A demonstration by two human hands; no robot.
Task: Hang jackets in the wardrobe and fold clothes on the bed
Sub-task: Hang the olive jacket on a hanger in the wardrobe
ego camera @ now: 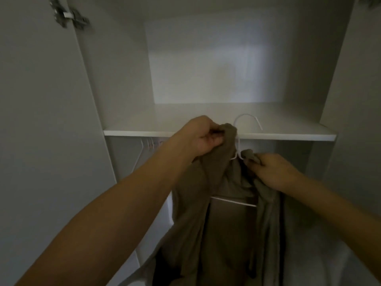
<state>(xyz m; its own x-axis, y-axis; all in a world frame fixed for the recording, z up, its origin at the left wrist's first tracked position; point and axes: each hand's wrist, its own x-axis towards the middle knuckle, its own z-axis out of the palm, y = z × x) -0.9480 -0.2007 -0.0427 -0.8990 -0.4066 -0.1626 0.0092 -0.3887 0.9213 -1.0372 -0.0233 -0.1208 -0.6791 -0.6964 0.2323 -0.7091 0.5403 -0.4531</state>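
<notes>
Open wardrobe (206, 58), white inside, door (41, 100) swung out to the left with a metal hinge (69, 16) near its top. One shelf (185, 132) across the middle; below it, at far left, a few spare hangers (147, 144), faint and dim, presumably on a rail that cannot be made out.

Jacket (222, 223) held up in front of the opening, just below the shelf edge: brown, soft, draping in loose folds, front hanging open, hem out of view at the bottom. Looks light and limp, no stiffness of its own, likely to slide off a smooth hanger if tipped. Best taken at collar and shoulders, where the cloth bunches and the hanger gives support.

Hanger (239, 145) inside the jacket, thin and white: hook rising above the shelf edge, crossbar showing between the open fronts lower down.

Left hand (203, 135) raised higher, fingers curled tight, pinching the collar cloth beside the hanger neck. Right hand (272, 170) lower, fingers curled round a bunch of cloth at the other shoulder, right by the hanger neck.

Likely step: settling the shoulders square on the hanger, not yet hung. Hook then needs lowering under the shelf to reach the rail.
</notes>
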